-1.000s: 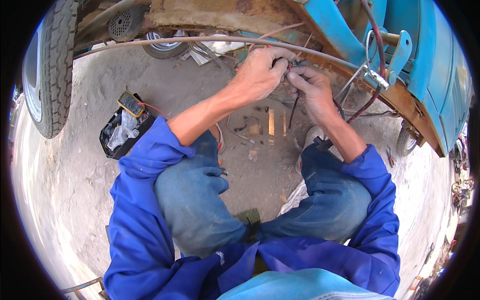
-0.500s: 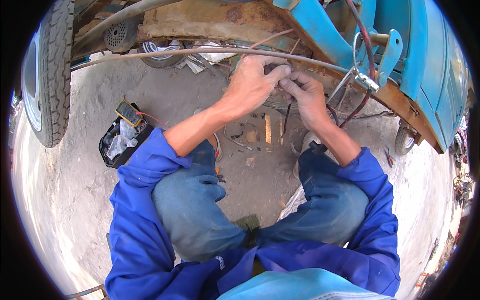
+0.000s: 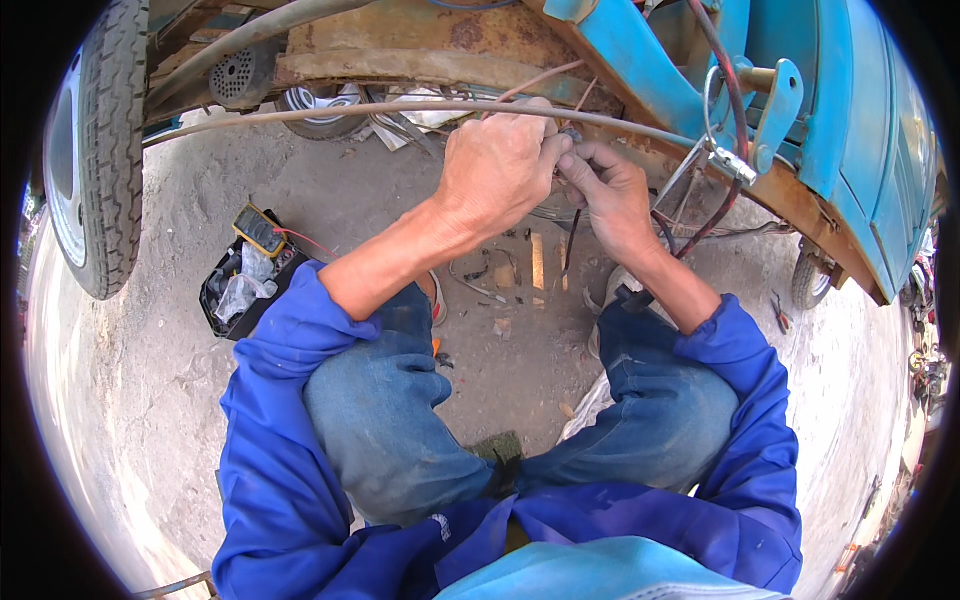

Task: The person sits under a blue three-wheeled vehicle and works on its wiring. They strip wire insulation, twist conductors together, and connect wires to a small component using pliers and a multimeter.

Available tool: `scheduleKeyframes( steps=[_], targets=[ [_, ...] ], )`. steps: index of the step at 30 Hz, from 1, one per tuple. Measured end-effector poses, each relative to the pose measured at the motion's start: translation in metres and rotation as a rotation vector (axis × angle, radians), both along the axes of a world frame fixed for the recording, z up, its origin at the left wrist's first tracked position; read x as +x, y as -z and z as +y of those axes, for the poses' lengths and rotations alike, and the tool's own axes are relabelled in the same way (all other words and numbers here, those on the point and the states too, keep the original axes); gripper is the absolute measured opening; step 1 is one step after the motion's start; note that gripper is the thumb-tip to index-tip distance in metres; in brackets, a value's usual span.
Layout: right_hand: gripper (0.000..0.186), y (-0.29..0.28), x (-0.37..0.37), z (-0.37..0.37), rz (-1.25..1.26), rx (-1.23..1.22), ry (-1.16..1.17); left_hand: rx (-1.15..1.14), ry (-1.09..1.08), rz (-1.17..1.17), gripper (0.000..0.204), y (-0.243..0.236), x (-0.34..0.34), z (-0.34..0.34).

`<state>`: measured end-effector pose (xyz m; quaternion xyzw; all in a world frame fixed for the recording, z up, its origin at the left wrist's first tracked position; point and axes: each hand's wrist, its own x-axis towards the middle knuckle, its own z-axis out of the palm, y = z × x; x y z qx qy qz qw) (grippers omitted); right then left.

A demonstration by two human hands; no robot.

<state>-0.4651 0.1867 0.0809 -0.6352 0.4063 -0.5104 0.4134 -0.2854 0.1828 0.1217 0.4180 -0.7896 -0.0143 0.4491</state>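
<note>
My left hand (image 3: 497, 165) is closed, its back turned up and its fingers curled away under the brown rod. My right hand (image 3: 612, 188) meets it, thumb and fingers pinched together beside my left thumb. A thin black cable (image 3: 571, 242) hangs down out of my right hand's grip. What lies between the fingertips of my left hand is hidden by the hand itself. The long brown rod (image 3: 400, 105) runs across just behind both hands, below the rusty frame (image 3: 440, 40) of a blue vehicle.
At right are the blue body panel (image 3: 870, 150), a bracket (image 3: 782, 115) and a red-black cable (image 3: 738, 110). A tyre (image 3: 110, 150) stands at left. A black toolbox (image 3: 225, 320) with a yellow multimeter (image 3: 260, 231) sits on the ground. Pliers (image 3: 779, 313) lie at right.
My left hand has rolled over so that its back and knuckles face up more, shifting slightly left. My right hand stays nearly in place, with the cable still hanging from it.
</note>
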Motion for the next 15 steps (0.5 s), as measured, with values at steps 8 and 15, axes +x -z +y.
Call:
scheduleKeyframes(
  steps=[8, 15],
  targets=[
    [0.022, 0.0028, -0.0026, -0.0037, 0.006, -0.007, 0.059, -0.248, -0.066, -0.184, 0.016, 0.0035, 0.0075, 0.0004],
    [0.021, 0.0056, -0.0056, -0.005, -0.117, -0.003, -0.049, -0.13, 0.008, -0.002, 0.018, 0.008, 0.0096, -0.009]
  ],
)
